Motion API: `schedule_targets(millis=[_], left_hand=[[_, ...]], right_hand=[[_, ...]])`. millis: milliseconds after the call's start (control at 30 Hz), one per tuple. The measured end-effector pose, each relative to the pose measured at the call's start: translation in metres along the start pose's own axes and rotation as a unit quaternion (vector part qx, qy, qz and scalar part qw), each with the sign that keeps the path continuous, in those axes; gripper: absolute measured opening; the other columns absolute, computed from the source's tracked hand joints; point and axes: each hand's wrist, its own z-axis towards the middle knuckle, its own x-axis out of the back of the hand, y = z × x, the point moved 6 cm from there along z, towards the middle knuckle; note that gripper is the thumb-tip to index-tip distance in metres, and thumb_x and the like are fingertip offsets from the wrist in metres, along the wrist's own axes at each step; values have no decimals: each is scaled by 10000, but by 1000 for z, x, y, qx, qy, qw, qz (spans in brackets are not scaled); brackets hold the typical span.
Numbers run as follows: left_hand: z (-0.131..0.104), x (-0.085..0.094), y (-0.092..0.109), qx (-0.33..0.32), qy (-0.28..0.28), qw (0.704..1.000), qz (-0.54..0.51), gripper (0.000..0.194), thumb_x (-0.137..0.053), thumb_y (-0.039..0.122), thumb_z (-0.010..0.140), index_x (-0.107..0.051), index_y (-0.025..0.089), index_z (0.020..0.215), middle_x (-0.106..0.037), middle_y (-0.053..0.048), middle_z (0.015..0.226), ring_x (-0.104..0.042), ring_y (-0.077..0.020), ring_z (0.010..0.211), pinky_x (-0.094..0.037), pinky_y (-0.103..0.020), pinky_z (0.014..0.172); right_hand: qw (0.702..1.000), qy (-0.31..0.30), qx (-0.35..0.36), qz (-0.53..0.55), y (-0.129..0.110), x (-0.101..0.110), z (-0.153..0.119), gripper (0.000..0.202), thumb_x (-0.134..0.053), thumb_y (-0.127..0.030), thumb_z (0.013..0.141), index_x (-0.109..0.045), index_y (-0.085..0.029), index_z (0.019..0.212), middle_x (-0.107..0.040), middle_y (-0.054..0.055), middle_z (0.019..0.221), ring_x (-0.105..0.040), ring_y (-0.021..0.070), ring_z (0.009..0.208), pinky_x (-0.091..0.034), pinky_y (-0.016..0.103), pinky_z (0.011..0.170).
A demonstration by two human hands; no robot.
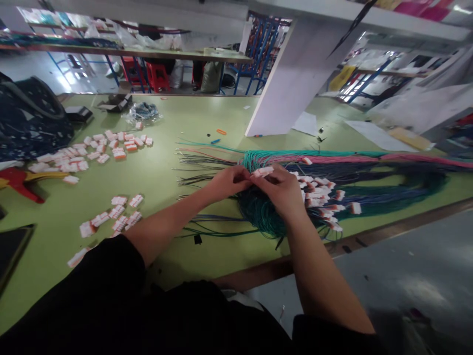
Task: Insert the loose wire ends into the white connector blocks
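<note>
A white and orange connector (263,171) is pinched in the fingers of my right hand (281,190), above the wire bundle. My left hand (232,180) meets it from the left, thumb and forefinger pressed together at the connector's end; whatever thin piece they hold is too small to make out. Beneath both hands lies a thick bundle of green wires (258,212), with teal wires (314,154) and pink wires (332,160) along its far side. Dark wire ends (195,162) fan out to the left. Several connectors (318,192) are heaped on the bundle beside my right hand.
Loose connectors lie in a far pile (74,155) and a nearer group (118,212) at left. Red and yellow pliers (25,182) and a dark patterned bag (33,118) sit at the left edge. A white upright panel (288,79) stands behind the wires.
</note>
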Motion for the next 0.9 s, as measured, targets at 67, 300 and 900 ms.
schedule_targets(millis=[67, 300, 900], left_hand=[[-4, 0, 3, -19, 62, 995, 81, 110, -628, 101, 687, -540, 159, 656, -522, 36, 593, -440, -89, 559, -317, -225, 552], [-5, -2, -13, 76, 108, 985, -108, 219, -637, 97, 701, -475, 180, 823, -566, 47, 631, -496, -88, 510, -392, -220, 535], [-11, -21, -18, -36, 54, 994, -85, 742, -869, 364, 375, -519, 154, 995, -619, -68, 1013, -577, -197, 924, -454, -322, 849]], right_hand=[[998, 1, -2, -68, -6, -3, -4, 197, -594, -378, 745, -642, -188, 766, -630, 23, 675, -542, 155, 581, -415, 284, 552], [979, 6, 44, -197, -12, -5, -3, 141, -505, -270, 806, -619, -188, 820, -684, 94, 803, -615, 226, 722, -426, 305, 610], [982, 47, -103, -150, 16, 4, 20, 256, -552, -394, 730, -533, -193, 572, -592, 20, 593, -533, 168, 597, -377, 287, 590]])
